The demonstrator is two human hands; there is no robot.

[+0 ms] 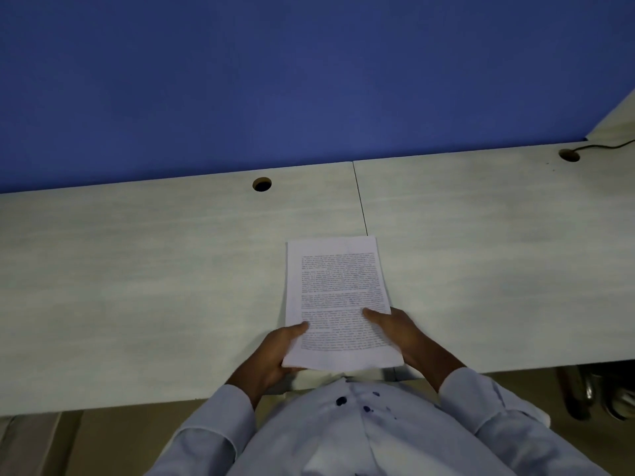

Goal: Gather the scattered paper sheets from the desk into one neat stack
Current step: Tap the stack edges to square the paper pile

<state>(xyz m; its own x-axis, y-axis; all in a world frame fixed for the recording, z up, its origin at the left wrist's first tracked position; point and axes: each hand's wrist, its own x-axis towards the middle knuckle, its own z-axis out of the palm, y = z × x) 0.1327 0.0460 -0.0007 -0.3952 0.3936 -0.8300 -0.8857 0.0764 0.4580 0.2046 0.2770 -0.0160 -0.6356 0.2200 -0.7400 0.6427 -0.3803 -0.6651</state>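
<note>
One stack of white printed paper sheets lies lengthwise on the pale desk, near its front edge at the middle. My left hand grips the stack's near left corner, thumb on top. My right hand holds the near right edge, thumb pressed on the printed text. The stack's edges look closely aligned. No loose sheets show elsewhere on the desk.
A blue partition wall rises behind the desk. Two round cable holes sit near the back edge, and a dark cable runs from the right one. A seam splits the desktop. Chair parts show under the desk at right.
</note>
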